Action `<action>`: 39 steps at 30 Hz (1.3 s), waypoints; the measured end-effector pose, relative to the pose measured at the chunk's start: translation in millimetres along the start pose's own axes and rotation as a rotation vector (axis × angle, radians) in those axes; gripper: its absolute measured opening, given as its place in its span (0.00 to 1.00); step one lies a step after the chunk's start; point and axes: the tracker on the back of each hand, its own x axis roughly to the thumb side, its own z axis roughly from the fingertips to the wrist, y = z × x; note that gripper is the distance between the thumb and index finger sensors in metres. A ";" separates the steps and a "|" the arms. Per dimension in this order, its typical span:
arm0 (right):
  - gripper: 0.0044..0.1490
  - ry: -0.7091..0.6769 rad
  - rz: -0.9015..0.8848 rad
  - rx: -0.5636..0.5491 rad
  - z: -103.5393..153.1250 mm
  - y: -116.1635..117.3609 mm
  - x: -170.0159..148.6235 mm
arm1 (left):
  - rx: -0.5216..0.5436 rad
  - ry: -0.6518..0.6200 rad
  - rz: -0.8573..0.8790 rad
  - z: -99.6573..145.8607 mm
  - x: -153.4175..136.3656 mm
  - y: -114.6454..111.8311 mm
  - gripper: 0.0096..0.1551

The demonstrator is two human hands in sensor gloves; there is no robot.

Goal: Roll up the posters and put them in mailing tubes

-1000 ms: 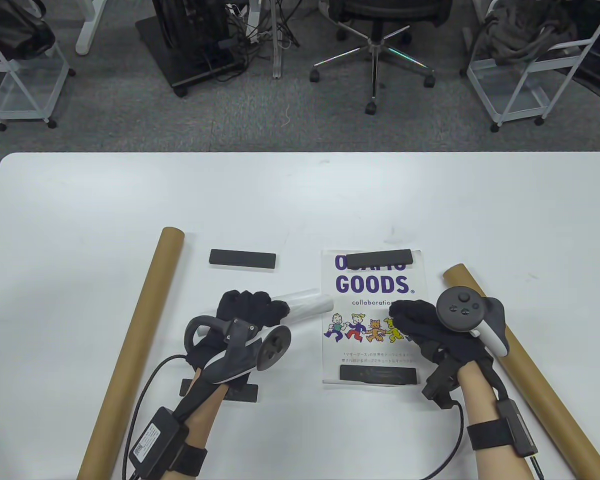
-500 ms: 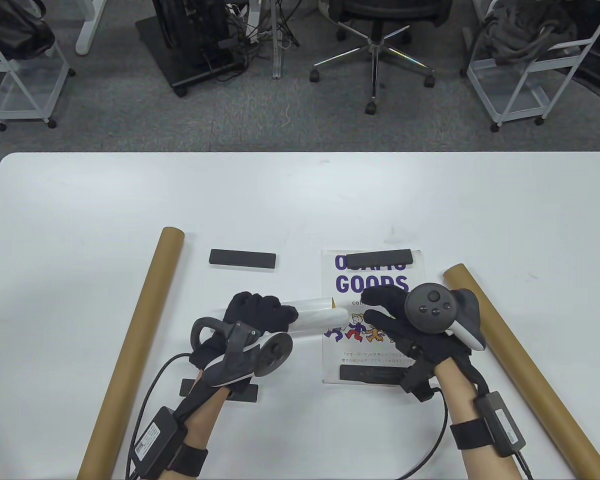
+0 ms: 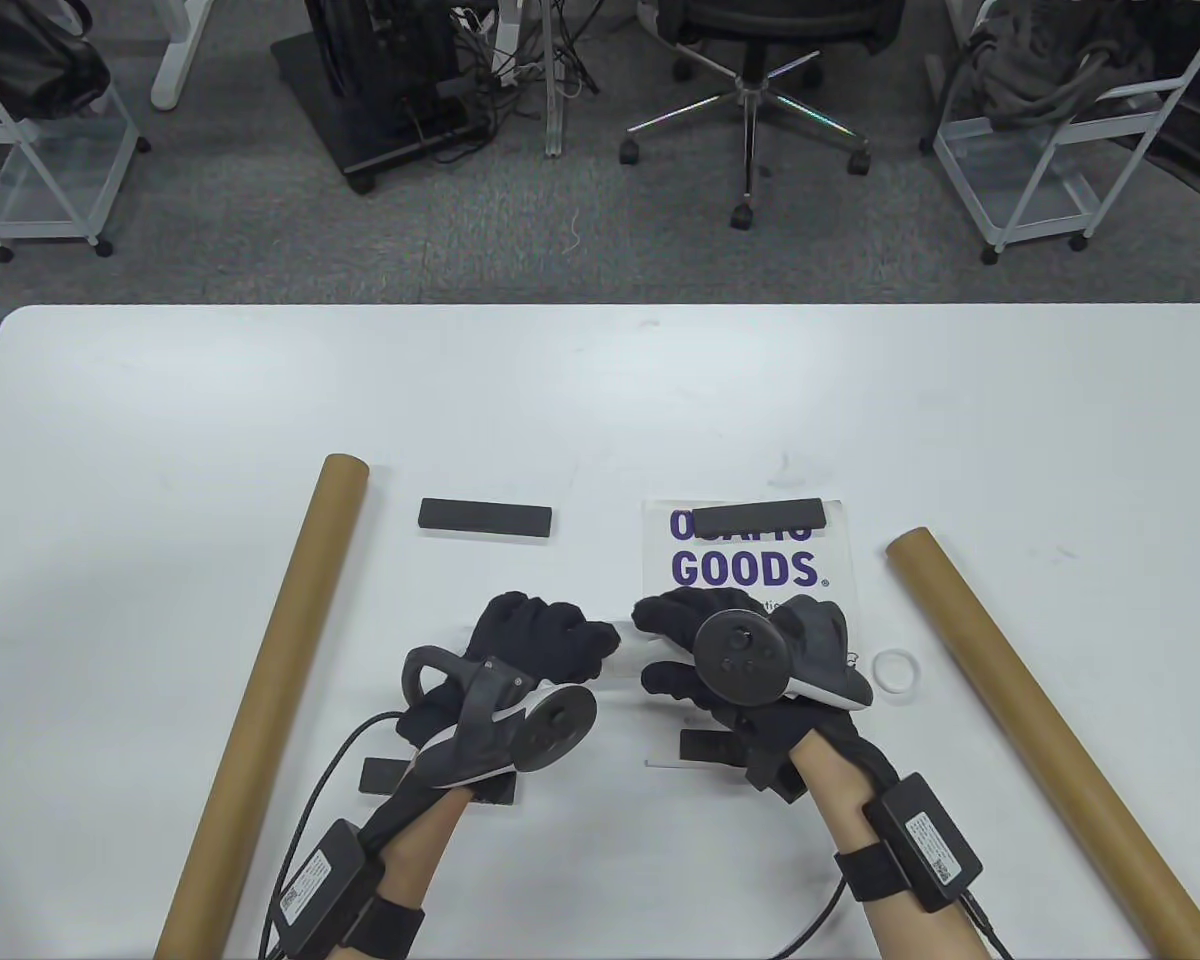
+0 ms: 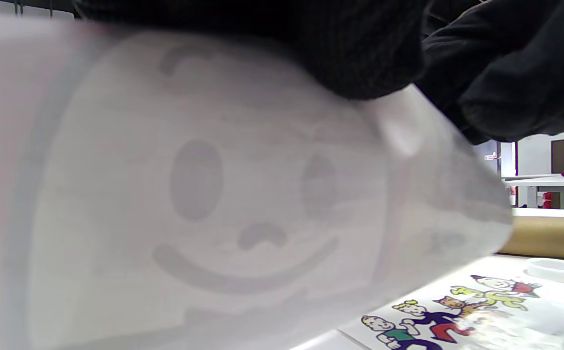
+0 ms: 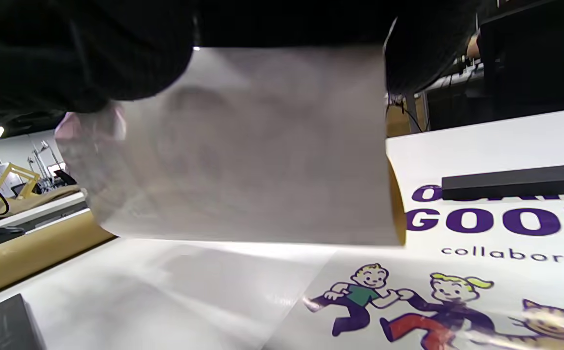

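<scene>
I am grasping the rolled poster [image 4: 204, 194] in both grips: my left hand [image 3: 545, 645] is curling around one end, my right hand [image 3: 700, 655] around the other, holding it just above the surface [image 3: 600, 400]. A flat poster [image 3: 750, 570] is lying beneath, pinned by a black bar [image 3: 760, 517]. Mailing tubes are lying to the left [image 3: 280, 680] and right [image 3: 1030, 710]; a white cap [image 3: 897, 671] is sitting near the right one.
</scene>
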 end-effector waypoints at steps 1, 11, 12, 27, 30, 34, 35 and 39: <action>0.37 0.006 0.017 0.004 0.4 0.9 1.1 | -0.004 0.005 0.004 -0.4 -0.7 -0.9 0.20; 0.33 0.015 0.126 -0.035 6.8 1.6 12.6 | -0.003 -0.032 -0.019 -0.4 5.0 -2.3 0.23; 0.33 0.009 0.121 -0.027 7.4 1.0 12.7 | 0.000 -0.055 -0.078 -0.1 7.3 -1.4 0.24; 0.29 -0.028 0.150 -0.063 12.4 -0.3 16.6 | -0.044 -0.045 -0.026 4.5 -2.8 6.1 0.25; 0.28 -0.034 0.173 -0.065 12.8 0.1 19.2 | -0.063 -0.051 -0.067 5.0 -1.1 2.9 0.23; 0.28 -0.030 0.164 -0.041 13.0 4.5 16.7 | -0.101 -0.060 -0.101 5.9 2.5 -2.2 0.24; 0.28 -0.023 0.158 -0.034 13.1 5.8 15.6 | -0.107 -0.058 -0.107 6.0 4.1 -2.8 0.25; 0.29 -0.006 0.154 -0.065 14.1 4.4 13.9 | -0.098 -0.046 -0.137 6.3 9.4 0.2 0.27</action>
